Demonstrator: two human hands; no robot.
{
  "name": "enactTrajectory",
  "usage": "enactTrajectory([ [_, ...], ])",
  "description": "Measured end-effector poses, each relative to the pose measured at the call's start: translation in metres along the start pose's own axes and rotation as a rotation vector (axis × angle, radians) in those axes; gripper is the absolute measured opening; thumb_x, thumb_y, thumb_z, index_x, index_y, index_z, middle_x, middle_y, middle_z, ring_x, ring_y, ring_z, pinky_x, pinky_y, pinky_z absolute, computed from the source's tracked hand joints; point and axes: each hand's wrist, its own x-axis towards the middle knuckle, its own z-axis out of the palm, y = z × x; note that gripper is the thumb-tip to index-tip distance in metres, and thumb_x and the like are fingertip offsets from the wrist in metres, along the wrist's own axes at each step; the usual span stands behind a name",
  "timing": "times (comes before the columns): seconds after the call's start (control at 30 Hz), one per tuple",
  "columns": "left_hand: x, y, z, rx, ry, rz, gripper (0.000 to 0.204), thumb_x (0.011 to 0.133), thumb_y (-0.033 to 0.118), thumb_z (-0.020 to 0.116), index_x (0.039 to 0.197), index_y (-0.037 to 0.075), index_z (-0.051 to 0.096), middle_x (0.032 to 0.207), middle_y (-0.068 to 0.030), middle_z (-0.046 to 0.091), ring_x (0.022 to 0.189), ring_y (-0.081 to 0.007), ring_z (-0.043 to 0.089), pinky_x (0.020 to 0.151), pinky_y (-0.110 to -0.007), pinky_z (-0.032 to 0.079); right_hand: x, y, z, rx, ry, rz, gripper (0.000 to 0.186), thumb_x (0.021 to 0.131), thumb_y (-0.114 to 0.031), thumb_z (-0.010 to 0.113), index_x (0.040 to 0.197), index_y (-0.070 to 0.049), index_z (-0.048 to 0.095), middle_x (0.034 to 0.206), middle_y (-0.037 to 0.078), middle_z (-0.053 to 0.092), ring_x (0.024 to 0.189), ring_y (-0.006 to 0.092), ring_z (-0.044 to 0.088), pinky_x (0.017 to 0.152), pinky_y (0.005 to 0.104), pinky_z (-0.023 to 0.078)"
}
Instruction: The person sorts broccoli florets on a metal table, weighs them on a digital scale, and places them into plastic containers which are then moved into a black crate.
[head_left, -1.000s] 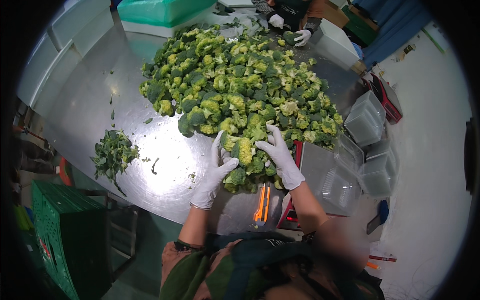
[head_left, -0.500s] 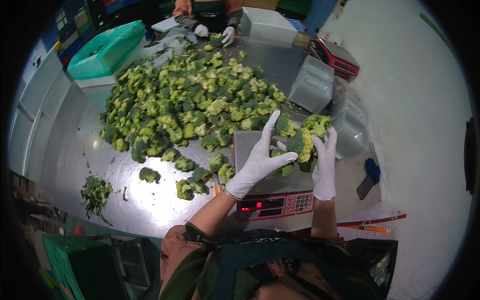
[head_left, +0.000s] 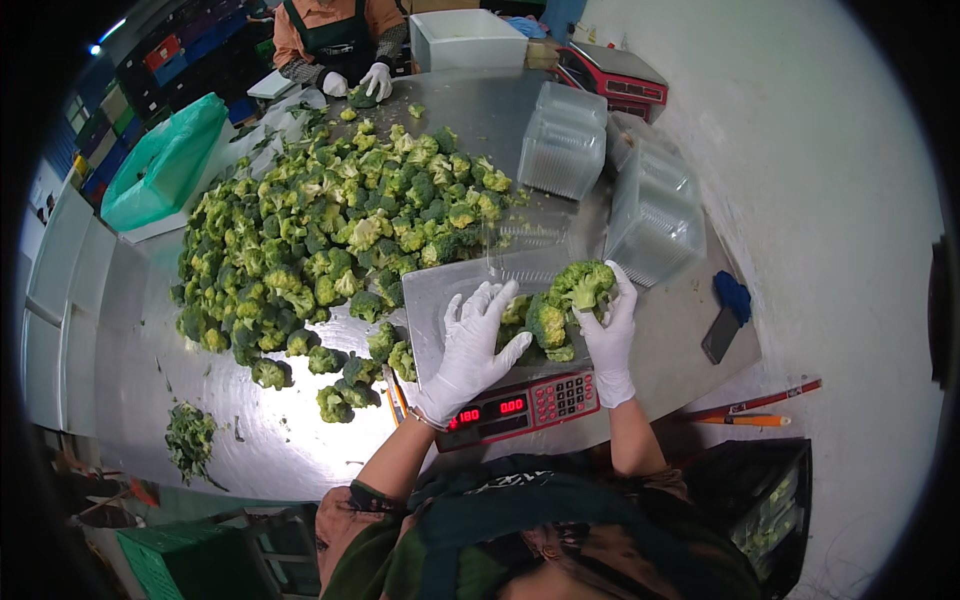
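My gloved left hand (head_left: 472, 345) is over the left part of the scale (head_left: 425, 300), fingers spread, beside broccoli florets (head_left: 546, 322). The florets lie in what looks like a clear plastic box (head_left: 520, 262) with its lid raised, hard to make out. My gloved right hand (head_left: 610, 335) pinches a large broccoli floret (head_left: 583, 286) at the right side of those pieces. The scale's red panel and lit display (head_left: 490, 408) face me. A big heap of broccoli florets (head_left: 320, 240) covers the steel table left of and beyond the scale.
Stacked clear plastic boxes (head_left: 655, 215) stand right of the scale, with another stack (head_left: 563, 140) farther back. A phone (head_left: 720, 335) lies by a blue cloth (head_left: 732, 296). A co-worker (head_left: 340, 40) handles broccoli across the table. Leaf scraps (head_left: 190, 440) lie near left.
The florets held up between both hands are now lower over the scale. My left hand has come away from them, while the right keeps one floret. The view has shifted.
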Motion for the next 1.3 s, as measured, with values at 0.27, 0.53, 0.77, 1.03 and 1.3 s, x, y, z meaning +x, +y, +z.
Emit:
enactTrajectory([
  [0.27, -0.003, 0.017, -0.007, 0.182, 0.07, -0.101, 0.068, 0.089, 0.044, 0.07, 0.144, 0.009, 0.051, 0.123, -0.0139, 0.06, 0.13, -0.0352, 0.048, 0.109, -0.054, 0.03, 0.019, 0.005, 0.017, 0.14, -0.08, 0.077, 0.07, 0.088, -0.001, 0.074, 0.147, -0.006, 0.036, 0.132, 0.013, 0.057, 0.119, 0.0185, 0.06, 0.092, 0.0294, 0.054],
  [0.53, 0.001, 0.013, -0.005, 0.087, 0.083, 0.028, 0.075, 0.083, 0.041, 0.077, 0.146, 0.011, 0.048, 0.123, -0.0137, 0.056, 0.124, -0.0322, 0.049, 0.116, -0.054, 0.024, 0.025, -0.007, 0.014, 0.229, -0.09, 0.266, 0.071, 0.088, -0.002, 0.074, 0.146, -0.007, 0.033, 0.126, 0.01, 0.058, 0.106, 0.0146, 0.063, 0.062, 0.0185, 0.053],
  [0.77, -0.004, 0.008, -0.01, -0.142, 0.267, -0.157, 0.07, 0.079, 0.021, 0.079, 0.143, 0.011, 0.053, 0.127, -0.0132, 0.054, 0.118, -0.0325, 0.052, 0.107, -0.043, 0.035, -0.014, -0.002, 0.015, 0.15, -0.068, -0.005, 0.073, 0.083, -0.002, 0.08, 0.143, -0.002, 0.039, 0.135, 0.011, 0.05, 0.124, 0.0207, 0.053, 0.108, 0.0357, 0.043],
  [1.03, -0.011, 0.02, -0.021, -0.107, 0.127, 0.163, 0.076, 0.077, 0.018, 0.08, 0.147, 0.012, 0.05, 0.134, -0.0139, 0.056, 0.117, -0.0327, 0.055, 0.101, -0.043, 0.041, 0.004, -0.003, 0.005, 0.147, 0.152, 0.013, 0.068, 0.087, 0.003, 0.074, 0.143, -0.004, 0.037, 0.136, 0.009, 0.048, 0.123, 0.0199, 0.053, 0.105, 0.0346, 0.046],
  [1.3, -0.003, 0.04, -0.015, 0.371, -0.088, 0.291, 0.077, 0.087, 0.035, 0.072, 0.155, 0.019, 0.04, 0.137, -0.0113, 0.056, 0.101, -0.0292, 0.059, 0.093, -0.047, 0.046, 0.02, 0.001, 0.015, -0.727, -0.254, -0.477, 0.061, 0.077, 0.008, 0.068, 0.132, -0.009, 0.048, 0.148, 0.018, 0.048, 0.138, 0.0337, 0.048, 0.112, 0.0412, 0.041],
])
